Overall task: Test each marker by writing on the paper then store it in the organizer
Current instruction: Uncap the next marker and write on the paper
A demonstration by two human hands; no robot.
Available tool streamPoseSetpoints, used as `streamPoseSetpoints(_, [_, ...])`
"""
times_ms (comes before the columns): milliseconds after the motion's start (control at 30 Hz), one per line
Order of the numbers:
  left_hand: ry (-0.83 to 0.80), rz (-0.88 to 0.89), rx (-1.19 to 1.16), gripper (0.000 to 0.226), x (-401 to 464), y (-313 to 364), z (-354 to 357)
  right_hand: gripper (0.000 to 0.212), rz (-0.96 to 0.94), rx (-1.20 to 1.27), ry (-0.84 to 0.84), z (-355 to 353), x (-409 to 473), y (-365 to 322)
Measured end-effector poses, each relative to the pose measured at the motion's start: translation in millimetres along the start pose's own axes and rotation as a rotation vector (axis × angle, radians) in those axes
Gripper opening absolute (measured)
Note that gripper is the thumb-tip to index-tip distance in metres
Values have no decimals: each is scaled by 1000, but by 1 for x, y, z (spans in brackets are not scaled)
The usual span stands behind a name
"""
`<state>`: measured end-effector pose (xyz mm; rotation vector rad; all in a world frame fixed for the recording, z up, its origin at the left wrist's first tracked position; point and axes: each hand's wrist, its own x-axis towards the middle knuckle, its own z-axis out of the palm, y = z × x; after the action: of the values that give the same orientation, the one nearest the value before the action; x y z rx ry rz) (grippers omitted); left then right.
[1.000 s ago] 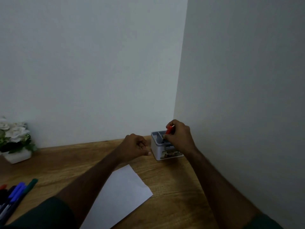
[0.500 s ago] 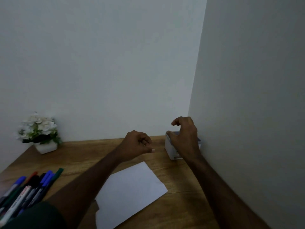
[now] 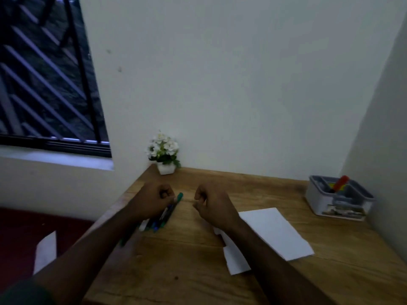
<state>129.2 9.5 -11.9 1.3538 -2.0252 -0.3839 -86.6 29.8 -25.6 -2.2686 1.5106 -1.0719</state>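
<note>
Item, lower centre of frame: left hand (image 3: 152,201), fingers curled over the row of loose coloured felt markers (image 3: 164,215) on the wooden desk (image 3: 198,271), apparently gripping none; right hand (image 3: 212,205) loosely curled, holding nothing; white paper sheet (image 3: 275,232) right of centre, grey plastic organizer (image 3: 339,198) with one red marker (image 3: 339,183) at right edge; advisable to pinch a single barrel, lifting clear of neighbours.

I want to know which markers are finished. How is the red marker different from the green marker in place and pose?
The red marker stands tilted inside the grey organizer at the right; the green marker lies flat on the table. The red marker is alone in its compartment; the green marker lies in a bunch of other markers, next to the left hand. No hand holds either.
</note>
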Motion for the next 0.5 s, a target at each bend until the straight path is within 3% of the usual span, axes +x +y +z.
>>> streamPoseSetpoints(133, [52, -57, 59, 18, -20, -28, -19, 5, 38, -1, -133, 35, 7, -29])
streamPoseSetpoints(233, [64, -47, 57, 29, -25, -36, -21, 14, 35, -34, -185, 53, 8, -42])
streamPoseSetpoints(500, [46, -15, 21, 11, -20, -36, -12, 13, 232, -171, -133, 51, 10, -35])
